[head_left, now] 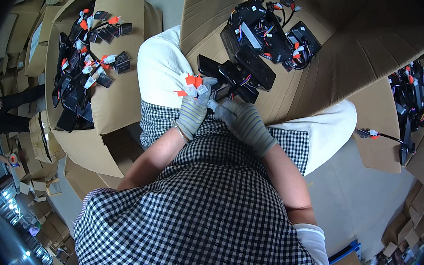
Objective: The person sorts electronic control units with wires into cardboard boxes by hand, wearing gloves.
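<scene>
Your left hand [193, 112] grips orange-and-white connectors [191, 80] at eleven o'clock — your right hand [247, 124] curls beside it, its grip impossible to tell. Black modules [255, 67] lie in the cardboard carton [297, 96] at one o'clock.

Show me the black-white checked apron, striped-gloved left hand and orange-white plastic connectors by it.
Checked apron [204, 208], head view: its middle.
Left hand [192, 113], head view: glove's back.
Connectors [190, 80], head view: an orange one.
</scene>
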A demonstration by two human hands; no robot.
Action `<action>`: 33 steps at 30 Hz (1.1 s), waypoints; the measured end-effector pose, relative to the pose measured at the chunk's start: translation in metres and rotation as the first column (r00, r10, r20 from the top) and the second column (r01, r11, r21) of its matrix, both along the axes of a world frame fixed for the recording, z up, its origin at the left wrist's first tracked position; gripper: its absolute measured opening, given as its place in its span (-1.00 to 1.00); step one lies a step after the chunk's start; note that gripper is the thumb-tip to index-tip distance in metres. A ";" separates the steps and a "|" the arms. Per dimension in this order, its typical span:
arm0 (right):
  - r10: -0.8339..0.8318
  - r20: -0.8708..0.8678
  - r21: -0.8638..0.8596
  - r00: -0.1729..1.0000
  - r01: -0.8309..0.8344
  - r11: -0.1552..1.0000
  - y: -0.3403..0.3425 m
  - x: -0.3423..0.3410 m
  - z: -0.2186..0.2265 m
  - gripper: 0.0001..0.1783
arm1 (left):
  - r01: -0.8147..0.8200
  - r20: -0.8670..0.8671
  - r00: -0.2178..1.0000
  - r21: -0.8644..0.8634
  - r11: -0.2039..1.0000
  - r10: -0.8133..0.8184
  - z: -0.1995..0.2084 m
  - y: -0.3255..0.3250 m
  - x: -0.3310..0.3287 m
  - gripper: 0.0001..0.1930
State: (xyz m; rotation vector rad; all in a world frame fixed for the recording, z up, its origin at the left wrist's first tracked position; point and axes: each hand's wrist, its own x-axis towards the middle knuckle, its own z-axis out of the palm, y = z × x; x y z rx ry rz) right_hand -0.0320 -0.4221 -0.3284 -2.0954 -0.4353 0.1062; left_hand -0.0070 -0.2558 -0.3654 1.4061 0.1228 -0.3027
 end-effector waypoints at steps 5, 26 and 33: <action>0.271 -0.808 0.486 0.523 0.332 0.809 -0.007 -0.007 -0.004 -0.72 | 0.093 0.015 0.995 0.259 0.961 -0.101 0.015 -0.005 -0.012 -0.78; -0.634 -0.663 0.184 0.399 0.907 0.378 -0.037 0.046 -0.123 -0.29 | 0.538 -0.056 0.803 0.494 0.683 -0.593 0.034 0.003 -0.017 -0.75; -0.089 0.181 -0.137 0.979 0.115 0.984 0.005 0.022 -0.029 -0.55 | 0.516 -0.370 0.771 -0.114 0.849 -0.518 0.004 0.022 -0.021 -0.57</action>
